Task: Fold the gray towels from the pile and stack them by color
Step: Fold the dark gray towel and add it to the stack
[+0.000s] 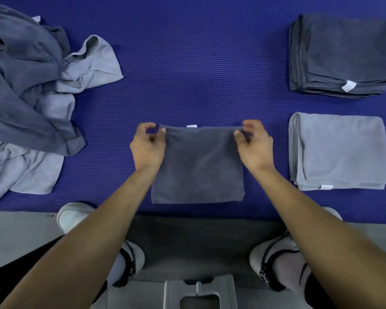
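A folded dark gray towel (198, 166) lies in the middle of the blue mat (187, 74), a white tag showing at its far edge. My left hand (148, 146) pinches the towel's far left corner. My right hand (253, 144) pinches its far right corner. A loose pile of dark and light gray towels (31, 97) sprawls at the left. At the far right sits a stack of folded dark gray towels (341, 56). In front of it lies a stack of folded light gray towels (339, 152).
The mat's near edge runs across the view just below the towel. My two feet in light shoes (129, 259) stand on a gray floor under it. A gray plastic fixture (198, 293) sits at the bottom centre.
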### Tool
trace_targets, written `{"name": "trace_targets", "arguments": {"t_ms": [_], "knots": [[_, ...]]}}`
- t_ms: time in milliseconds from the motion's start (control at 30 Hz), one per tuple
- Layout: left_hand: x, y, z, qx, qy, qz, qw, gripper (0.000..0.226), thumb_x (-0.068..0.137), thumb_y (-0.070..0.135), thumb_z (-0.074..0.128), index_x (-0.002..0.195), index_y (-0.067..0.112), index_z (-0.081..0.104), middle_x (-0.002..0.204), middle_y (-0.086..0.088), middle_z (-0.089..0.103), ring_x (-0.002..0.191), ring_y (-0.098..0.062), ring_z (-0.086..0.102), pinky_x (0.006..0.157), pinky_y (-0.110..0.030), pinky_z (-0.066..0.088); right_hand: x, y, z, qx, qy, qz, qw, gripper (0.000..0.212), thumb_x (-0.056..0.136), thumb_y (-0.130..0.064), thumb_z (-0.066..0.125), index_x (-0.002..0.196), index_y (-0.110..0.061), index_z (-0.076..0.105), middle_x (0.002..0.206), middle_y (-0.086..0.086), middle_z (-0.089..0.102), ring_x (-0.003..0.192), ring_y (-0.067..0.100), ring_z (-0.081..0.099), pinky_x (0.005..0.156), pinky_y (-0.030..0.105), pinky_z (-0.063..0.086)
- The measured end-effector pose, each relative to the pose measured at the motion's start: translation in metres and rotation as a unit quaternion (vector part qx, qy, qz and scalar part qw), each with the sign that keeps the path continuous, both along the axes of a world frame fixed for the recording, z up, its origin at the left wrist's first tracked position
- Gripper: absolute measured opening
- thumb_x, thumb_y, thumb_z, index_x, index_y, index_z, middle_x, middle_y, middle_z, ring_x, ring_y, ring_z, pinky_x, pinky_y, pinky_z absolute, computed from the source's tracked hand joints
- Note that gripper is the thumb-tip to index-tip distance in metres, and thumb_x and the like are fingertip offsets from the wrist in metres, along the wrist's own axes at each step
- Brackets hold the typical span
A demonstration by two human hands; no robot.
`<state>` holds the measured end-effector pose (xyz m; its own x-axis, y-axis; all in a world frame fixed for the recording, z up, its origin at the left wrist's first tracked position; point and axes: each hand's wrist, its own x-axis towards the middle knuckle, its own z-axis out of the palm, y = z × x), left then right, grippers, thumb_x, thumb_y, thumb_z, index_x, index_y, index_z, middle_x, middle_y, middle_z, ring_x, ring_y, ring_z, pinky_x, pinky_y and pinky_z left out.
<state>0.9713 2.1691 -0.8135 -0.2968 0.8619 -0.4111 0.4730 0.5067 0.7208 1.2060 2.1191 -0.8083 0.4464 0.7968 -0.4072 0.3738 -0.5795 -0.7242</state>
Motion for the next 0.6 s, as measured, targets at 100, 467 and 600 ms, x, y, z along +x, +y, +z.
{"name": "trace_targets", "arguments": {"t_ms": [100,467,600], "knots": [[0.005,-0.033,-0.009,0.084,0.082,-0.155,0.981,0.029,0.094,0.03,0.06,0.122,0.022,0.058,0.111,0.004,0.069,0.098,-0.008,0.064,0.086,-0.025,0.052,-0.014,-0.021,-0.006,0.056,-0.05,0.072,0.995,0.048,0.097,-0.021,0.058,0.142,-0.017,0.043,0.144,0.0,0.05,0.12,0.007,0.054,0.099,0.023,0.047],[-0.012,-0.052,-0.078,0.117,0.309,-0.43,0.84,0.068,0.099,0.053,0.03,0.157,0.021,0.014,0.165,-0.008,0.007,0.152,-0.031,0.002,0.122,-0.052,0.003,-0.009,-0.052,-0.084,0.025,-0.342,0.415,0.843,0.072,0.101,-0.052,0.026,0.156,-0.006,0.015,0.164,0.014,0.012,0.152,0.027,0.01,0.124,0.045,0.008],[-0.013,-0.052,-0.079,0.094,0.315,-0.41,0.851,0.068,0.099,0.051,0.027,0.158,0.02,0.011,0.165,-0.009,0.003,0.152,-0.034,0.001,0.121,-0.055,0.005,-0.015,-0.051,-0.082,0.013,-0.36,0.407,0.839,0.074,0.1,-0.055,0.025,0.157,-0.009,0.011,0.165,0.013,0.011,0.152,0.027,0.01,0.123,0.049,0.008]]}}
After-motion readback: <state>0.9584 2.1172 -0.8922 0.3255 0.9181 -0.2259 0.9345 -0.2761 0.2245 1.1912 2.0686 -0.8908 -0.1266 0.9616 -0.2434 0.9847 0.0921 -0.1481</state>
